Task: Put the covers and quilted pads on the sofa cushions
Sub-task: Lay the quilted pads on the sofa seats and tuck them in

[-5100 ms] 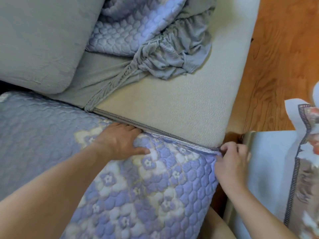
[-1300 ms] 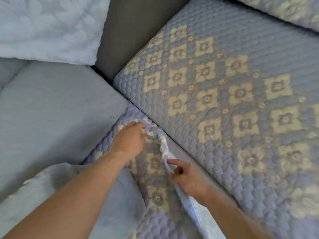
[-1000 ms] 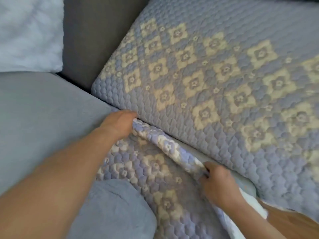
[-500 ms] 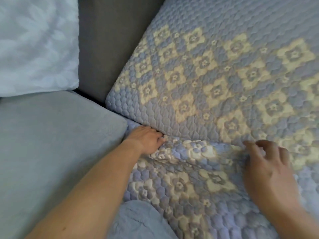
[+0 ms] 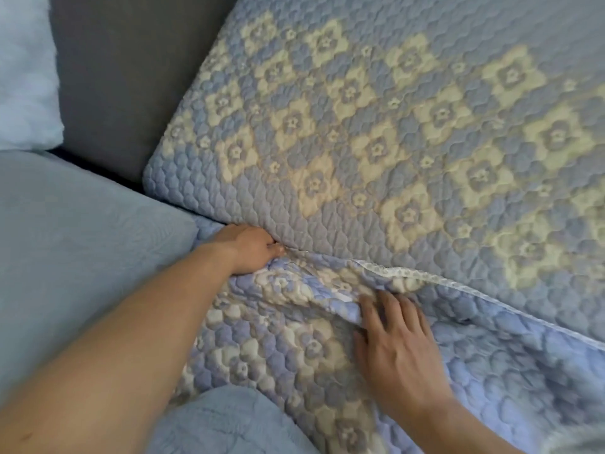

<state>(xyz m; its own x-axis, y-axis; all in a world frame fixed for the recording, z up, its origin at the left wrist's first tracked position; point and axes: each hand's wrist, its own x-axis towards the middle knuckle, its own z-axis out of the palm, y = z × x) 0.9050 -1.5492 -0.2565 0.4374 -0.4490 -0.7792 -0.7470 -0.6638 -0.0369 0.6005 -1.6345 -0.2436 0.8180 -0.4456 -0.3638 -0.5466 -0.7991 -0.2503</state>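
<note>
Both hands (image 5: 397,342) at pad edge (image 5: 409,273)

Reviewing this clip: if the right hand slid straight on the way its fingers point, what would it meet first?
Most likely the raised fold of the near quilted pad, just ahead of the right hand's fingertips. Beyond it lies the white trimmed edge against the far quilted cushion. Depth is uncertain.

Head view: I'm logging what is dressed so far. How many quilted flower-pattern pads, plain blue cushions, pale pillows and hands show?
Quilted pads: 2, the upper pad and the lower pad
Plain blue cushions: 2, one at left, one at the bottom edge
Pale pillow: 1
Hands: 2, left hand, right hand
Total: 7
</note>
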